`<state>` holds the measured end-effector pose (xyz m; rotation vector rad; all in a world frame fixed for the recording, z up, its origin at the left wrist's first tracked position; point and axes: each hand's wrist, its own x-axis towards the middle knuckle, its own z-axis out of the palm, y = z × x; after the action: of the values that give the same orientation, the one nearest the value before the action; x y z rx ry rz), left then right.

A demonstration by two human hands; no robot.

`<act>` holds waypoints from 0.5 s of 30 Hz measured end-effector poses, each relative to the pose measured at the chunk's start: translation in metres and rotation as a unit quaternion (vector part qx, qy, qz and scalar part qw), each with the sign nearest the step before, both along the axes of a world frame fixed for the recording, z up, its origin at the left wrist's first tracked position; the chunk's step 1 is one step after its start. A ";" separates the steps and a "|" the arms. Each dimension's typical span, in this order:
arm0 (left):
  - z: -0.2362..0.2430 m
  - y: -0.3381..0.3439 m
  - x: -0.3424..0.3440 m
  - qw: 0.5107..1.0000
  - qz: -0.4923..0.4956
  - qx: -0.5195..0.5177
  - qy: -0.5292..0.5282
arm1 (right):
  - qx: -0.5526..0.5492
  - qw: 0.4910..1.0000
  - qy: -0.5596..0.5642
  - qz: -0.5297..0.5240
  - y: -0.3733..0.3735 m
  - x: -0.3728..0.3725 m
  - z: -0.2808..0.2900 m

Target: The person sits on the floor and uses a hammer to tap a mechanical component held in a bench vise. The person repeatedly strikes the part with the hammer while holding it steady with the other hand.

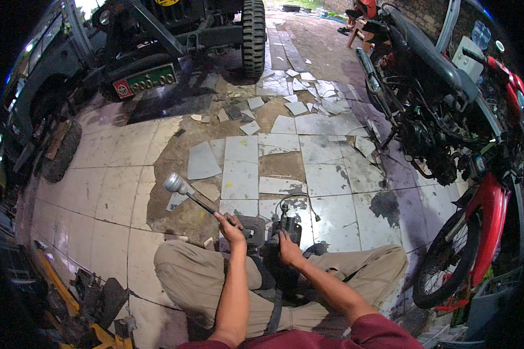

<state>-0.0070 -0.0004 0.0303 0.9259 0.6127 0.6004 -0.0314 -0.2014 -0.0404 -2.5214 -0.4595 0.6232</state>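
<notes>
I sit cross-legged on the floor with both forearms reaching forward. My left hand (pixel 231 228) is closed round the dark shaft of a long tool with a round silver head (pixel 177 183), which points up and to the left, away from me. The tool's exact kind does not show. My right hand (pixel 289 249) grips a black mechanical part (pixel 291 227) between my knees. From this part's top a thin cable (pixel 312 203) loops rightward to a small connector. Beside it, near my left hand, lies a dark, flat squarish piece (pixel 251 224). My fingers partly hide both.
Broken tiles (pixel 297 108) lie scattered ahead on the cracked floor (pixel 113 195). A jeep-like vehicle (pixel 201 41) stands ahead left. To the right stands a red motorcycle (pixel 488 224). A yellow metal frame (pixel 61 279) is at the lower left. Far off, a person in red (pixel 364 10) sits.
</notes>
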 end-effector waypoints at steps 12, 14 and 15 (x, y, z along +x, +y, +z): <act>-0.003 0.000 -0.001 1.000 0.014 0.007 -0.006 | -0.009 0.999 -0.025 0.029 0.005 -0.020 0.020; -0.003 0.000 0.003 1.000 0.014 0.005 -0.012 | -0.011 0.998 -0.050 0.031 -0.001 -0.006 0.009; -0.003 -0.001 0.003 1.000 0.005 0.004 -0.013 | -0.015 0.998 -0.059 0.032 -0.008 0.000 0.000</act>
<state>-0.0036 -0.0010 0.0274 0.9221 0.5918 0.6239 -0.0314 -0.2089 -0.0407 -2.5902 -0.5785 0.5087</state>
